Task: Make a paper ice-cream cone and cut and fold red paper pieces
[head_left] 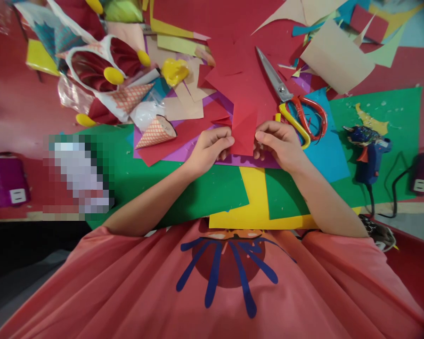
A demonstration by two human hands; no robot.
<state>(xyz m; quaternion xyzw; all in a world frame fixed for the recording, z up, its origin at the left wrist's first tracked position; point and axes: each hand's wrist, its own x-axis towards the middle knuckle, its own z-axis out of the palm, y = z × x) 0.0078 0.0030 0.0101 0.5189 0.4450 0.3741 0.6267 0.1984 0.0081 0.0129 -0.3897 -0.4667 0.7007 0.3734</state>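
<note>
A small rectangular piece of red paper [244, 132] is held upright between my two hands, above a purple sheet [189, 149]. My left hand [214, 145] pinches its left edge between thumb and curled fingers. On the opposite edge, my right hand [277, 141] grips with the thumb in front and the fingers bent behind. Scissors [286, 94] with one red and one yellow handle lie just beyond my right hand, blades pointing away and slightly apart. Left of my left hand rests a small checked paper cone [157, 132].
A blue glue gun [369, 160] with a cord lies at right on green sheets [399, 117]. Far left are paper cones with dark red pleated insides [92, 70] and yellow discs. Coloured scraps, including a beige piece [337, 56], cover the far side. A yellow sheet [256, 193] lies near me.
</note>
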